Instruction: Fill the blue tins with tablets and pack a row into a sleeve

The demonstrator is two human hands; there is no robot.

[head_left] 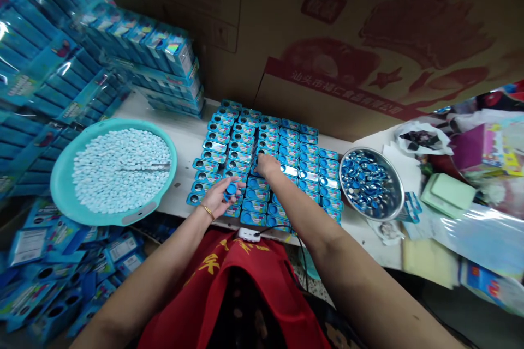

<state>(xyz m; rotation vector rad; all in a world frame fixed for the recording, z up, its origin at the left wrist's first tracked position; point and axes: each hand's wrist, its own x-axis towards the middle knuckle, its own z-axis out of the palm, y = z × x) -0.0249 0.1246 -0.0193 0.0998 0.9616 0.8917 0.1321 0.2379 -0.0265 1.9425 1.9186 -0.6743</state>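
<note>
Small blue printed boxes lie in several close columns on the white table. Many on the left show dark round holes; those on the right show blue round discs. My left hand, palm up over the lower left boxes, holds small blue round discs in its curled fingers. Over the middle columns, my right hand points down with its fingers pressed together at a box. Whatever is in its fingertips is hidden. More blue and silver discs fill a steel bowl to the right.
A turquoise basin of pale wrapped pieces stands left. Stacked blue packs rise behind it, and loose boxes pile below. A large carton walls off the back. Papers and bags crowd the right; a white power bank with a cable sits at the front edge.
</note>
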